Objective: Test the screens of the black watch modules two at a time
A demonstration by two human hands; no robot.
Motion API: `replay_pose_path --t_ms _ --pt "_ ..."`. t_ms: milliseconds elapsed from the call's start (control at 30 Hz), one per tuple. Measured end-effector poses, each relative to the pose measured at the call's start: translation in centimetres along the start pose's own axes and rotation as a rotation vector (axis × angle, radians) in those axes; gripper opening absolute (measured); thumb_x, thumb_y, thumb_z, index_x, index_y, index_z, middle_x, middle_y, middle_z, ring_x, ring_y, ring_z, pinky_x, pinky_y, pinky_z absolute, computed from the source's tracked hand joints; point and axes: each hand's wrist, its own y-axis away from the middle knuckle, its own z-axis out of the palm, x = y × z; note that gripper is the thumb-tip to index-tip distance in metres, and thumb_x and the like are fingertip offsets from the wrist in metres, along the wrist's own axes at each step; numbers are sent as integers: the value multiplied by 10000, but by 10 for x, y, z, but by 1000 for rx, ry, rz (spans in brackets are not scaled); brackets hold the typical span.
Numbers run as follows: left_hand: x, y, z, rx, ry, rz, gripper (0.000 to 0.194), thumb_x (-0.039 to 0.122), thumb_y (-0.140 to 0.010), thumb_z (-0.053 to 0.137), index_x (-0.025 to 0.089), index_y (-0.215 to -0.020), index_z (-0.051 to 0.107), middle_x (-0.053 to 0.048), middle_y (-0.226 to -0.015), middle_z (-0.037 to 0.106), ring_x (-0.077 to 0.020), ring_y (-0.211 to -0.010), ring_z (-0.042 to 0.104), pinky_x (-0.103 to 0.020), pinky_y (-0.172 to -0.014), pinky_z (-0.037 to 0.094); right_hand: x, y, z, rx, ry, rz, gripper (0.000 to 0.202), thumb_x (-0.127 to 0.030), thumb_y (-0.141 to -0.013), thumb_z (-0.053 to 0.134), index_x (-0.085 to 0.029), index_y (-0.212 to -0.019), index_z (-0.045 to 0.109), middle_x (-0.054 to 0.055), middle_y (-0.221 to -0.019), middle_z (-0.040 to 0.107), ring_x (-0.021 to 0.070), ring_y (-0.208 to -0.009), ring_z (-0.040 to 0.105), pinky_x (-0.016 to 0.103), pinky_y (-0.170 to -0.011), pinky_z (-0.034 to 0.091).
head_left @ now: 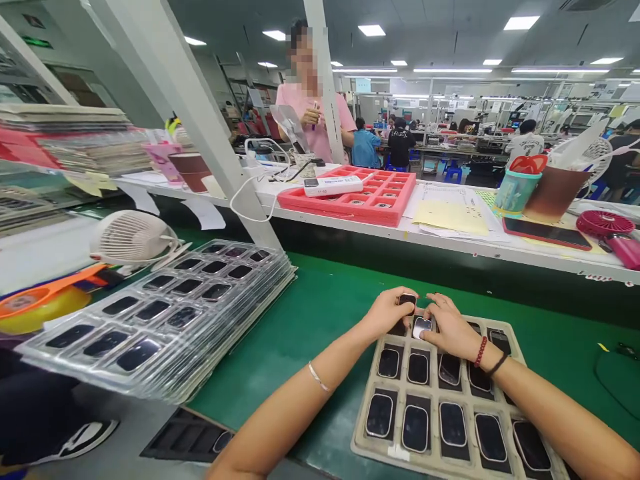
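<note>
At the far edge of a beige tray (395, 450), my left hand (387, 312) is closed on a smartwatch body (407, 301) with a dark face and a metal rim. Beside it, my right hand (450, 330) has its thumb and fingers round another smartwatch body (423, 327), whose face catches the light, in the tray's back row. Several more dark-faced watch bodies (453, 423) lie in the tray's compartments. My right forearm covers part of the tray's right side.
A tall stack of clear plastic trays (200, 323) with dark screens stands left on the green bench (320, 293). A white fan (133, 237) is behind it. The shelf ahead holds a red foam tray (345, 212), a phone (545, 233) and cups. A person (320, 127) stands beyond.
</note>
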Motion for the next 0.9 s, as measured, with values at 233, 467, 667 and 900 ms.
replay_pose_path --t_ms 233,467,667,900 --pt "33 -1 -15 -230 725 -221 497 262 -824 619 147 -1282 466 -169 -1215 553 -191 -854 654 -205 -568 475 -5 10 -38 -24 -539 60 154 -195 -819 560 -195 -806 407 78 -991 630 188 -808 635 289 -642 519" --pt "56 -5 -11 -456 714 -92 522 366 -745 730 132 -1185 574 -148 -1051 620 -203 -780 668 -188 -544 502 -9 27 -78 26 -1318 219 448 -323 -852 659 -170 -1232 480 109 -1058 617 110 -636 602 189 -495 532" --pt "48 -2 -23 -520 660 -57 484 339 -790 691 174 -1226 560 -144 -1085 611 -212 -813 668 -204 -578 531 -15 32 -76 -91 -1398 123 511 -250 -873 654 -242 -1340 447 111 -1208 547 139 -758 613 224 -573 577" --pt "52 2 -36 -397 680 -64 485 268 -826 650 190 -1288 524 -167 -1240 553 -243 -918 650 -241 -632 542 -5 27 -69 -110 -1402 144 422 -289 -861 677 -224 -1255 543 121 -1192 572 145 -749 642 212 -601 575"
